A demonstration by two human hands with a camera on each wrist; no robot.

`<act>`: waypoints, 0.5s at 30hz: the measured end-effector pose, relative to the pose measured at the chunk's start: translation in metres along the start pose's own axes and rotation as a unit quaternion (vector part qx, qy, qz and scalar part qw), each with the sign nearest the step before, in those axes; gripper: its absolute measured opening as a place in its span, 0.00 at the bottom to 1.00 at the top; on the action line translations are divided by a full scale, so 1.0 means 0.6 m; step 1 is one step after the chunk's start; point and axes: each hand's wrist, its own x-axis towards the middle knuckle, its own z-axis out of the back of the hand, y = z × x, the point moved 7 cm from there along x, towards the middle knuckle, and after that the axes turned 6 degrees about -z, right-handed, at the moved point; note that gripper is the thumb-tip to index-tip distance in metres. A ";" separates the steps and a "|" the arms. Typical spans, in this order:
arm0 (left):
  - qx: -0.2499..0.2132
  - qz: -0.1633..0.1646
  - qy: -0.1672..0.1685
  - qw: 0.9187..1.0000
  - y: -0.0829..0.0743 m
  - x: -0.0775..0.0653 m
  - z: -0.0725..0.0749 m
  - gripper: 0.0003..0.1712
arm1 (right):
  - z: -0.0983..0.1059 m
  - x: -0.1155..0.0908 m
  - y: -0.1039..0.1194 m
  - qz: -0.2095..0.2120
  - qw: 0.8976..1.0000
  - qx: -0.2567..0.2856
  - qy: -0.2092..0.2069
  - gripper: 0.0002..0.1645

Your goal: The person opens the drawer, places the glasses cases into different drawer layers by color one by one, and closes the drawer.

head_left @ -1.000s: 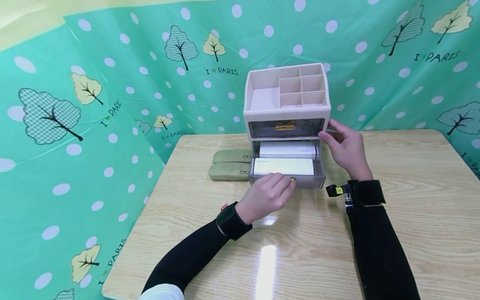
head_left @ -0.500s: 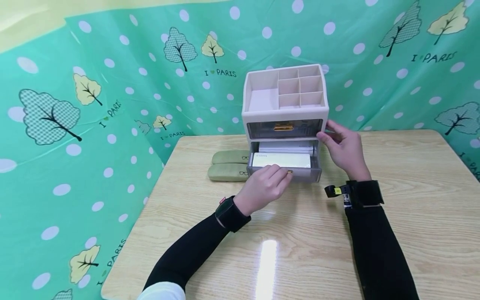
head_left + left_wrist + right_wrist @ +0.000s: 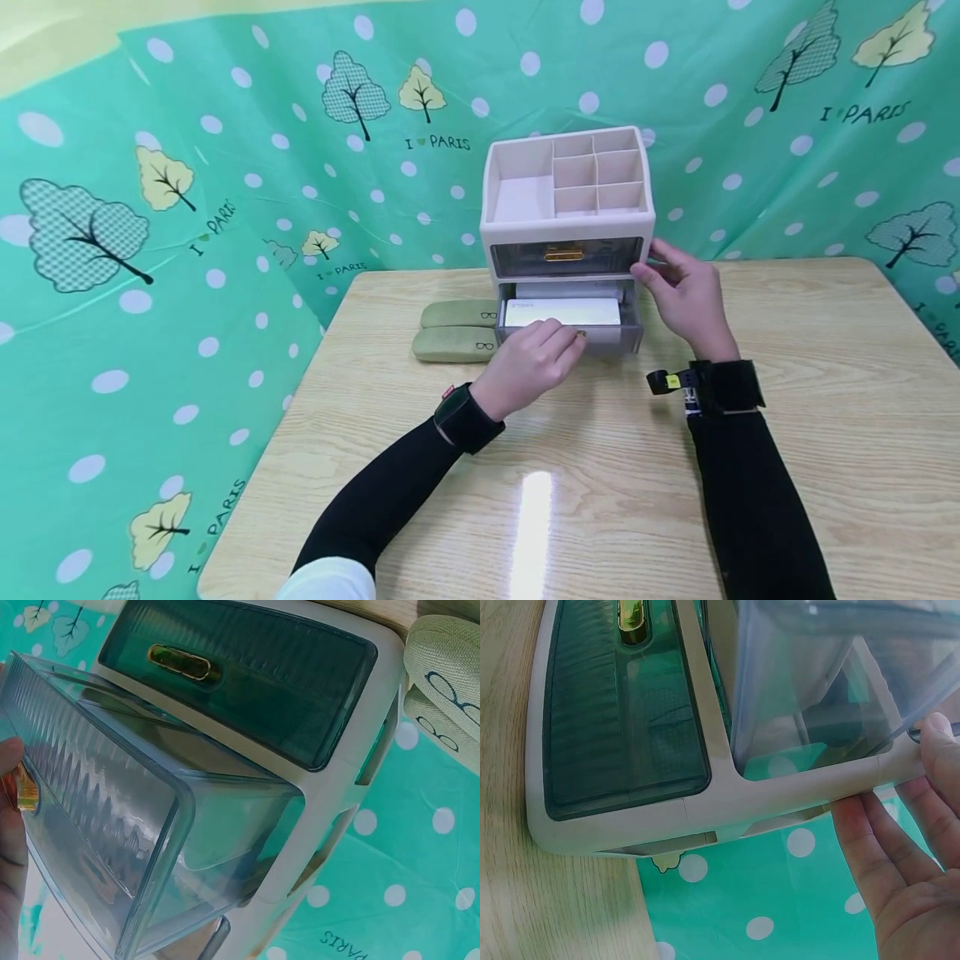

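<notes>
A white desktop organizer stands at the back of the table. Its middle drawer, clear grey plastic, is partly pulled out and contains white boxes lying flat. My left hand pinches that drawer's gold handle between thumb and finger. On the opposite side, my right hand grips the organizer's side wall, thumb at the front edge and fingers along the outside. Above, the upper drawer is closed; a closed bottom drawer shows in the left wrist view.
Two green glasses cases lie side by side, just left of the organizer. Divided compartments form its open top. A green patterned cloth hangs behind the wooden table.
The middle drawer has slid partway into the organizer, my left hand moving forward with its handle. Less of the white boxes shows. My right hand keeps its grip on the organizer's side.
</notes>
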 end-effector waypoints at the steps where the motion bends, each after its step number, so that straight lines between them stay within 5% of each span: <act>1: -0.001 0.001 -0.001 1.000 0.001 0.001 -0.001 0.11 | 0.000 0.000 0.000 0.000 1.000 0.000 0.000 0.29; 15: -0.015 0.020 0.001 1.000 0.014 0.006 -0.022 0.12 | 0.001 0.002 -0.005 -0.002 1.000 -0.005 -0.002 0.29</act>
